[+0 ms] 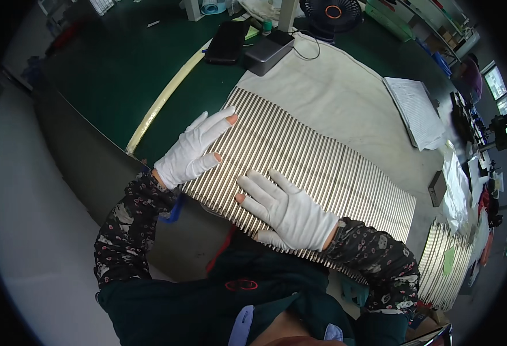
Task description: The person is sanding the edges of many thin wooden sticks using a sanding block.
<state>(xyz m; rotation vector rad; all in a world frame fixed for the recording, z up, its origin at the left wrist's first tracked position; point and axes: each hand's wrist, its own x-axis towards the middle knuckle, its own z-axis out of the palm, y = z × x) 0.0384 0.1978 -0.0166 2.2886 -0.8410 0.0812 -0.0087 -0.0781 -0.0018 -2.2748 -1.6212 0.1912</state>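
A broad row of thin, shiny metal rods [322, 161] lies side by side on a pale cloth, spread across the table in front of me. My left hand [193, 147], in a white glove with bare fingertips showing, rests at the row's left end with its fingers extended over the outermost rods. Palm down, my right hand [288, 210] lies flat on the near part of the row, fingers spread, in a matching glove. Neither hand grips anything. Dark flowered sleeves cover both forearms.
The pale cloth [345, 104] covers part of the green table [109, 75]. A black phone [226, 42], a grey box [269, 53] and a small fan [332, 14] stand at the back. Papers [416, 112] lie right, beyond a small dark block [437, 188]. More rods [435, 262] sit at the near right.
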